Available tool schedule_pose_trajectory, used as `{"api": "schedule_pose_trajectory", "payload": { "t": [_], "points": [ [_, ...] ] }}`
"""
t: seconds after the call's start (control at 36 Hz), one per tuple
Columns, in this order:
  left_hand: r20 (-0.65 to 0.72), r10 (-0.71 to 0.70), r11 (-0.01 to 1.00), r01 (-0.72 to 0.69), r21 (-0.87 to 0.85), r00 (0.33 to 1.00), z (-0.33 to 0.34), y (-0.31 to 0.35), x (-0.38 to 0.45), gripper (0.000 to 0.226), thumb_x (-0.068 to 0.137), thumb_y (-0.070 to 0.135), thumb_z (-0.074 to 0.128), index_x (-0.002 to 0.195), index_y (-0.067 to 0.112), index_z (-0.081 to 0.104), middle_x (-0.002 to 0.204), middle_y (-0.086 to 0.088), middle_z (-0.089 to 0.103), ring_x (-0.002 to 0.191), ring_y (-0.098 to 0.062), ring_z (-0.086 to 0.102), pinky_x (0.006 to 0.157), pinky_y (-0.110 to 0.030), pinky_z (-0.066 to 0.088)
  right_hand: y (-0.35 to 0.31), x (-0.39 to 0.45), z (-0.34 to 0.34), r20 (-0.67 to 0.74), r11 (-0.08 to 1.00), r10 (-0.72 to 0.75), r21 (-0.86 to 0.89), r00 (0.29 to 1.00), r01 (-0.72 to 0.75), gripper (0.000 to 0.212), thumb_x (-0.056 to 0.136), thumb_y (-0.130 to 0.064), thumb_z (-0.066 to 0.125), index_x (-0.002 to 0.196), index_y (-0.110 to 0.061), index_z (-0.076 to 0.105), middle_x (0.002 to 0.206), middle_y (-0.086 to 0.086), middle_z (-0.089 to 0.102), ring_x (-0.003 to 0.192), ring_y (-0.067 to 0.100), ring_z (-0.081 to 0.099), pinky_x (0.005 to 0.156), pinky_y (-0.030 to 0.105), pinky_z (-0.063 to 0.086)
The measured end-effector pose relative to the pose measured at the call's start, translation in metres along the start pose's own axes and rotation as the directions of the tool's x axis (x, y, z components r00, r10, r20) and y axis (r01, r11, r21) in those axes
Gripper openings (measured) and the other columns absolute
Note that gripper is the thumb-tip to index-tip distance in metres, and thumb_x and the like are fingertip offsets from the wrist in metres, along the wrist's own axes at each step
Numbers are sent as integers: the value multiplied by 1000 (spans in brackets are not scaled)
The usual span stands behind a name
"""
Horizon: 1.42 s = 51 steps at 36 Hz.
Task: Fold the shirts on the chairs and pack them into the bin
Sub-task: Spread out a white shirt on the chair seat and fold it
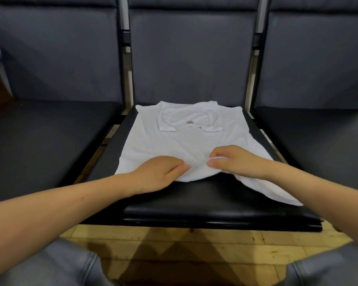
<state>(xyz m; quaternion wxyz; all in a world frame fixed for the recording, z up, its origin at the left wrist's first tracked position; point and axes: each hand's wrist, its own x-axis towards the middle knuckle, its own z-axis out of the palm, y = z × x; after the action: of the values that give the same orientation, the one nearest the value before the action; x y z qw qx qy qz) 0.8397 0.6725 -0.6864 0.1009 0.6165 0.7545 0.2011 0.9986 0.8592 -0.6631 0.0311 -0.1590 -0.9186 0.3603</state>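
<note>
Two hands' grip, left hand (159, 172) and right hand (234, 159), pinching the white shirt's (186, 139) near hem.

Both forearms run off the bottom corners. The left hand (159, 172) covers part of the shirt's (174, 141) near hem, and the right hand (238, 162) hides its own fingertips in the cloth. The collar label is too small to read. The side chairs are cut by the edges.
</note>
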Motion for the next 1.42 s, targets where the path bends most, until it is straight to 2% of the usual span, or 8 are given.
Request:
{"api": "schedule_pose_trajectory", "payload": {
  "t": [0.11, 0.28, 0.42, 0.53, 0.72, 0.89, 1.08, 1.42],
  "points": [
    [90, -70, 995, 64, 70, 993, -5, 6, 5, 59, 78, 76, 44, 73, 18, 51, 71, 6, 57, 70, -13, 52, 66, -28, 40, 6, 3, -10, -63, 999, -4, 40, 998, 7, 12, 92, -24, 65, 79, -24, 65, 80, -13, 65, 74, -6, 57, 73, 11, 40],
    [-61, -91, 988, 83, -128, 994, -20, -6, 17, 40, 100, 28, 49, 63, 14, 43, 59, 8, 44, 56, -2, 43, 60, -21, 34, 2, 0, -22, -74, 985, -49, -171, 996, 36, 9, 88, -24, 69, 97, -23, 67, 95, -8, 66, 89, 7, 59, 81, 16, 44],
    [-154, -114, 993, 118, 17, 981, -50, -26, 16, 19, 99, 18, 50, 101, 13, 68, 98, 9, 67, 88, -6, 58, 73, -5, 39, 6, -7, -41, -116, 870, -34, -492, 993, -27, 15, 87, -13, 57, 92, -25, 63, 91, -11, 61, 88, 13, 56, 75, 17, 43],
    [-179, -144, 966, 177, 188, 973, -66, -43, 13, 25, 95, 13, 50, 109, 15, 71, 109, 6, 68, 102, -14, 60, 82, -20, 41, 16, -11, -59, -261, 808, 58, -555, 964, -199, 15, 91, -14, 52, 95, -19, 66, 100, -4, 60, 91, 17, 55, 78, 31, 45],
    [-267, -376, 926, 370, -74, 887, -85, -58, -1, 24, 96, 26, 56, 87, 11, 72, 84, -7, 68, 83, -26, 61, 67, -30, 44, 34, -25, -77, -411, 922, 245, -181, 878, -342, 27, 93, -14, 51, 85, 6, 68, 81, 18, 65, 76, 33, 60, 66, 34, 43],
    [-303, -520, 847, 436, -304, 799, -84, -65, -11, 20, 94, 14, 52, 101, 12, 71, 103, -4, 67, 99, -22, 61, 82, -34, 50, 44, -38, -76, -399, 903, 429, 207, 810, -376, 18, 93, -7, 54, 90, 0, 71, 89, 10, 64, 79, 22, 60, 64, 27, 49],
    [-396, -316, 887, 417, 199, 862, -81, -73, -18, 28, 97, 9, 42, 115, 10, 64, 109, -11, 60, 97, -29, 56, 79, -33, 42, 44, -46, -76, -355, 720, 526, 670, 773, -182, 16, 97, -7, 49, 109, -7, 60, 100, 8, 66, 90, 18, 64, 83, 34, 52],
    [-460, -400, 901, 433, -36, 793, -76, -66, -17, 41, 97, 16, 49, 58, 7, 56, 59, -8, 52, 60, -24, 47, 55, -31, 33, 38, -36, -62, -255, 373, 650, 928, 716, -9, 41, 102, -21, 46, 142, -12, 42, 129, 10, 58, 110, 27, 61, 89, 45, 52]
  ]
}}
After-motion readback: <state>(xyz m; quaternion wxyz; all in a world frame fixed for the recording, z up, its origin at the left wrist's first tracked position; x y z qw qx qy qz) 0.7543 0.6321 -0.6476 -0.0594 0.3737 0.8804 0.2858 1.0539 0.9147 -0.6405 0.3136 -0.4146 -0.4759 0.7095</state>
